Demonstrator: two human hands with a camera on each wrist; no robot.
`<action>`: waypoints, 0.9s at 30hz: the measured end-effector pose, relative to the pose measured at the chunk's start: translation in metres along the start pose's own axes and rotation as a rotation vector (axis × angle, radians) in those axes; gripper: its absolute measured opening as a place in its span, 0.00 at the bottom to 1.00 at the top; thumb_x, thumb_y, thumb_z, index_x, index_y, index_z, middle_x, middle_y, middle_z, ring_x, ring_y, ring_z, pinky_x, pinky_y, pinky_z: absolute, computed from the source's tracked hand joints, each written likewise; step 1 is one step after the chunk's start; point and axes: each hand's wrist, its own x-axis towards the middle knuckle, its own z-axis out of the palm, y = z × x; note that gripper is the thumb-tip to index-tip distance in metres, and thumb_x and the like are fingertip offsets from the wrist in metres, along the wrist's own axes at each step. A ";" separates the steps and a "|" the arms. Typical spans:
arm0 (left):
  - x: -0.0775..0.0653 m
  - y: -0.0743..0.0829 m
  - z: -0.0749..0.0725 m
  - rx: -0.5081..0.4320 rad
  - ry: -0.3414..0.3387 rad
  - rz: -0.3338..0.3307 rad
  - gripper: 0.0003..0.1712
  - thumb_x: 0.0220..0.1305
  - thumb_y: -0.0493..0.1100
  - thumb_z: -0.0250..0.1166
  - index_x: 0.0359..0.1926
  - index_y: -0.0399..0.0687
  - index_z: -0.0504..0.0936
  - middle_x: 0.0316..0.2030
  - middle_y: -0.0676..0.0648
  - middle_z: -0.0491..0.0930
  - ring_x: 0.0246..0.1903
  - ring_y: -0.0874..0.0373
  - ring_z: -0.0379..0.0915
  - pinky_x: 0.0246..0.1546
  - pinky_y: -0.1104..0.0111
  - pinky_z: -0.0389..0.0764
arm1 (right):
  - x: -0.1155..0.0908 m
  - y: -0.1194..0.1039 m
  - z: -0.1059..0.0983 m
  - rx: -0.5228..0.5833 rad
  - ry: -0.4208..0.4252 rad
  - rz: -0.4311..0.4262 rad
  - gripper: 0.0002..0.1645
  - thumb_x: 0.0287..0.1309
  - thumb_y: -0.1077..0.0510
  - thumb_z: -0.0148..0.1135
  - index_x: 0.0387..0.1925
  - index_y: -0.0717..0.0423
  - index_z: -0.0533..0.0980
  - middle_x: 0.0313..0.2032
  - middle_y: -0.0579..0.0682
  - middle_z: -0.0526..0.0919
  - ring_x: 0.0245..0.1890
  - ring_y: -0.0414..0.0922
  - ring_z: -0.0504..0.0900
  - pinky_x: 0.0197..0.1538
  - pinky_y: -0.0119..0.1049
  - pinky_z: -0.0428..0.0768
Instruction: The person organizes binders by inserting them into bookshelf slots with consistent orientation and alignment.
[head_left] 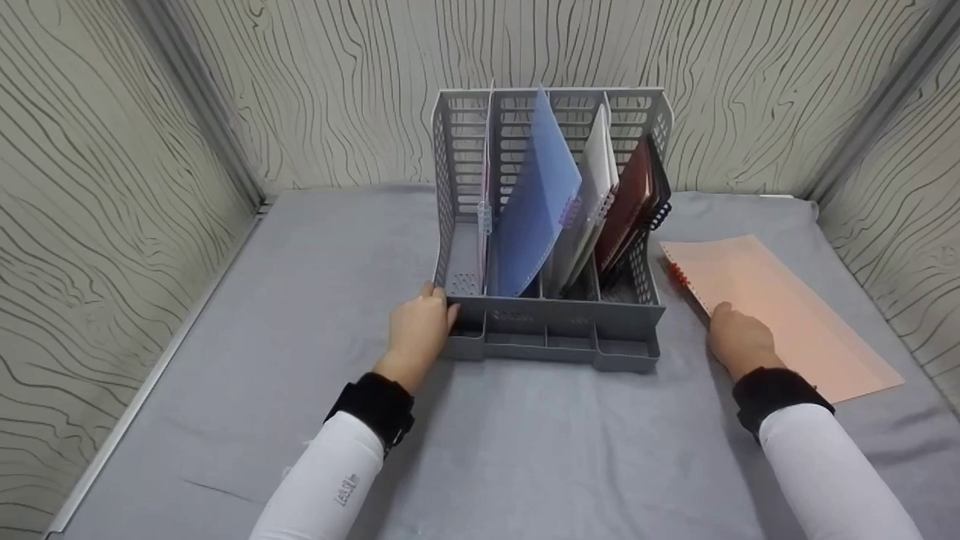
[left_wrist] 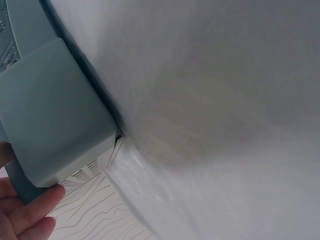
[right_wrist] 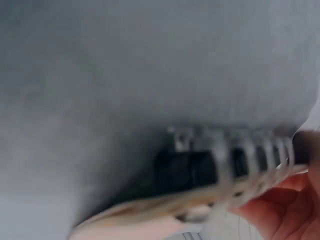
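Note:
A grey file organizer point(head_left: 555, 316) with several upright slots stands on the cloth-covered table. My left hand point(head_left: 418, 326) grips its front left corner; in the left wrist view the fingers point(left_wrist: 37, 212) curl around the edge of the grey corner point(left_wrist: 60, 110). To the right, my right hand point(head_left: 742, 341) holds a pink loose-leaf notebook point(head_left: 795, 315) by its bound edge, with red rings point(head_left: 678, 274) beyond the fingers. The right wrist view, somewhat blurred, has clear rings point(right_wrist: 225, 160) along the spine and fingers point(right_wrist: 280, 205) pinching one end.
In the organizer's slots stand a blue notebook point(head_left: 536, 202), white notebooks point(head_left: 592, 195), a dark red one point(head_left: 626, 202), a black one point(head_left: 660, 184) and a thin pinkish one point(head_left: 486, 165). Patterned panels point(head_left: 360, 97) enclose the table point(head_left: 315, 262) at the back and sides.

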 end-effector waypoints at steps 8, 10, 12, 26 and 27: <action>0.000 0.001 0.001 -0.010 0.026 0.009 0.19 0.50 0.53 0.59 0.26 0.38 0.75 0.36 0.42 0.76 0.18 0.50 0.74 0.15 0.60 0.72 | -0.008 0.000 -0.003 0.036 0.044 0.021 0.20 0.53 0.71 0.36 0.47 0.79 0.49 0.19 0.71 0.69 0.19 0.63 0.72 0.21 0.52 0.70; 0.000 0.001 0.002 -0.013 0.034 0.012 0.19 0.50 0.52 0.59 0.26 0.38 0.75 0.36 0.42 0.77 0.18 0.50 0.74 0.15 0.60 0.72 | -0.008 0.001 -0.005 0.053 0.060 0.032 0.20 0.52 0.71 0.36 0.47 0.79 0.48 0.19 0.72 0.67 0.19 0.64 0.71 0.20 0.53 0.69; 0.000 0.001 0.002 -0.018 0.035 0.012 0.19 0.50 0.52 0.60 0.26 0.38 0.75 0.36 0.42 0.77 0.18 0.50 0.74 0.15 0.59 0.72 | -0.009 0.003 -0.008 0.053 0.081 0.044 0.21 0.52 0.71 0.36 0.47 0.79 0.48 0.20 0.73 0.67 0.20 0.64 0.71 0.20 0.53 0.69; 0.000 0.001 0.001 -0.001 -0.004 0.002 0.19 0.52 0.52 0.58 0.26 0.39 0.74 0.33 0.44 0.76 0.16 0.53 0.73 0.14 0.62 0.72 | -0.032 0.004 -0.039 -0.060 0.362 0.060 0.26 0.51 0.73 0.37 0.53 0.81 0.46 0.28 0.82 0.63 0.15 0.65 0.70 0.14 0.54 0.66; 0.000 0.001 0.001 -0.001 0.001 0.002 0.19 0.52 0.52 0.58 0.26 0.39 0.74 0.33 0.44 0.76 0.16 0.53 0.73 0.14 0.62 0.72 | -0.034 0.003 -0.041 -0.062 0.383 0.055 0.26 0.51 0.73 0.37 0.52 0.81 0.47 0.27 0.81 0.64 0.15 0.65 0.70 0.14 0.54 0.66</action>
